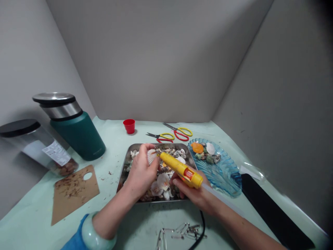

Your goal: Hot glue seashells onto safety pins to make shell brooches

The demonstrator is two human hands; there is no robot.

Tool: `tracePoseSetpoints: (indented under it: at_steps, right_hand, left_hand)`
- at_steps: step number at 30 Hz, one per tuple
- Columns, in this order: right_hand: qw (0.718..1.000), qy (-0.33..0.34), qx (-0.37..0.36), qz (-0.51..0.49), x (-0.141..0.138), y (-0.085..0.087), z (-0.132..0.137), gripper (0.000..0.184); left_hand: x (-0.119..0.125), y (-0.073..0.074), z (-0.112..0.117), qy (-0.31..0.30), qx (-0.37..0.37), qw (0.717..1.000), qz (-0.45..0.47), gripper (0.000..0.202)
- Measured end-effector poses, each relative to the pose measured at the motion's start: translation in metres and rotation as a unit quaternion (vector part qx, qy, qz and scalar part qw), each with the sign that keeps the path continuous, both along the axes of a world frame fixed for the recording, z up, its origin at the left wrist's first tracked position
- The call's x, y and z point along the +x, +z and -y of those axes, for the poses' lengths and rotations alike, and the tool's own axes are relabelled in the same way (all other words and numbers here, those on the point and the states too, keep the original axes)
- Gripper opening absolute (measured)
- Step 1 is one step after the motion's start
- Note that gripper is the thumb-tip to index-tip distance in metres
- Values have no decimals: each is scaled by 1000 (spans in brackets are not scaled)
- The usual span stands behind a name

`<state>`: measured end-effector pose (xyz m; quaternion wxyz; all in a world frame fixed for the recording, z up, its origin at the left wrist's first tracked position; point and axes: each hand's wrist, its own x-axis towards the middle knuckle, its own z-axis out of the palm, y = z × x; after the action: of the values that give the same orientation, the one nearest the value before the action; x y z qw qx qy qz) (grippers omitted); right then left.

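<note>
Over the metal tray (191, 161), my left hand (143, 170) pinches a white ribbed seashell (151, 157) between thumb and fingers. My right hand (194, 189) is wrapped round a yellow hot glue gun (177, 166), and its nozzle meets the shell's right edge. Whether they touch I cannot tell. A clear glue stick (221, 198) juts from the gun's rear, and a red light glows on it. Many small shells (163, 182) fill the tray beneath both hands.
Two scissors (166, 136) (182, 133) and a red cup (129, 126) lie beyond the tray. To the right is a blue shell-shaped dish (221, 173). At left stand a green bottle (78, 135), a jar (49, 152) and brown board (75, 194). A black cable (202, 225) runs near metal pieces (179, 232).
</note>
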<state>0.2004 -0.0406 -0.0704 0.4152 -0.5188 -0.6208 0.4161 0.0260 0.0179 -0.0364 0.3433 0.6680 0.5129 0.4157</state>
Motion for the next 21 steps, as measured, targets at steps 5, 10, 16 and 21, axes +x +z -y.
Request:
tracePoseSetpoints:
  at_steps: [5, 10, 16, 21]
  right_hand:
    - [1000, -2, 4, -5, 0, 0, -1, 22]
    - [1000, 0, 5, -2, 1, 0, 1, 22]
    - [1000, -7, 6, -15, 1, 2, 2, 23]
    - [998, -37, -13, -57, 1, 1, 0, 26]
  left_hand:
    - [0, -2, -2, 1, -1, 1000, 12, 29]
    - [-1, -4, -4, -28, -44, 996, 77, 28]
    - [0, 0, -4, -53, -86, 987, 127, 24]
    - [2, 1, -2, -89, -154, 968, 176, 23]
